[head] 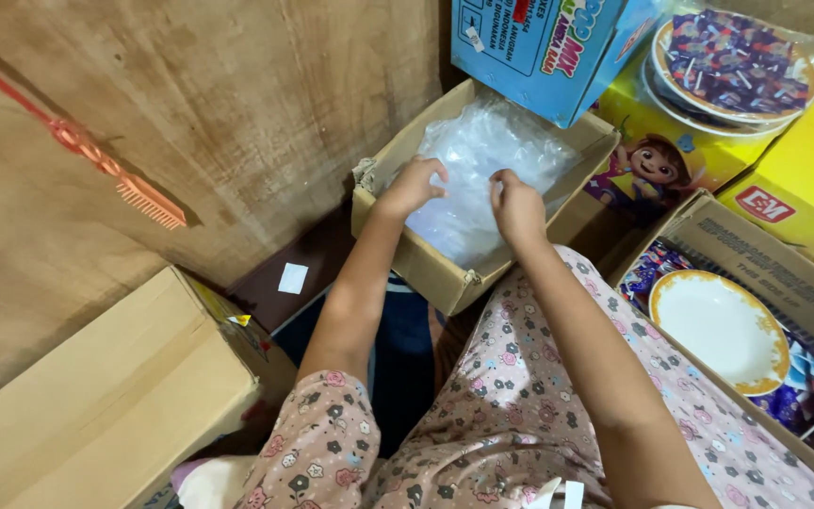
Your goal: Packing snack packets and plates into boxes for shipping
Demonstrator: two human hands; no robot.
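Clear plastic bags (482, 179) lie inside the open cardboard box (431, 269) before you. Your left hand (414, 186) and right hand (517, 207) curl loosely on them, pinching nothing firmly; grip one layer only, gently.

both hands in open box (445, 273), clear plastic bags (482, 179)
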